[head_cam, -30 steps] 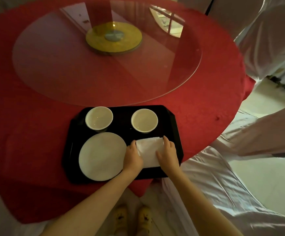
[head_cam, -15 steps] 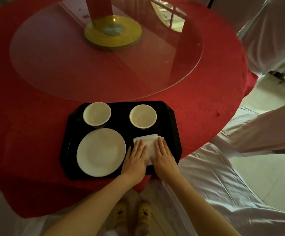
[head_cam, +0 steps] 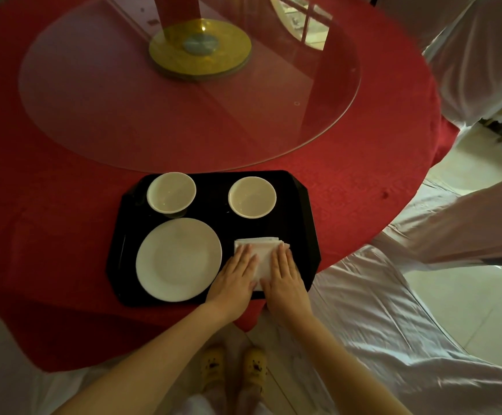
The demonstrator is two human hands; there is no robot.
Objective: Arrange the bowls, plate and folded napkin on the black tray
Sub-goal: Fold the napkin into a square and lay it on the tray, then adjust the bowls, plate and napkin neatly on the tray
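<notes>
A black tray (head_cam: pixel 302 211) lies on the red tablecloth near the table's front edge. Two white bowls stand at its back: the left bowl (head_cam: pixel 171 192) and the right bowl (head_cam: pixel 252 197). A white plate (head_cam: pixel 178 259) fills the front left. The folded white napkin (head_cam: pixel 261 250) lies at the front right. My left hand (head_cam: pixel 235 278) and my right hand (head_cam: pixel 285 278) rest flat on the napkin, fingers straight and side by side, covering its near part.
A round glass turntable (head_cam: pixel 123 121) with a gold hub (head_cam: pixel 200 47) takes up the table's middle, just behind the tray. White-covered chairs (head_cam: pixel 393 310) stand to the right. My yellow shoes (head_cam: pixel 233 365) show below the table edge.
My hands went from holding the napkin's sides to lying flat on top of it. The view moved closer and slightly forward.
</notes>
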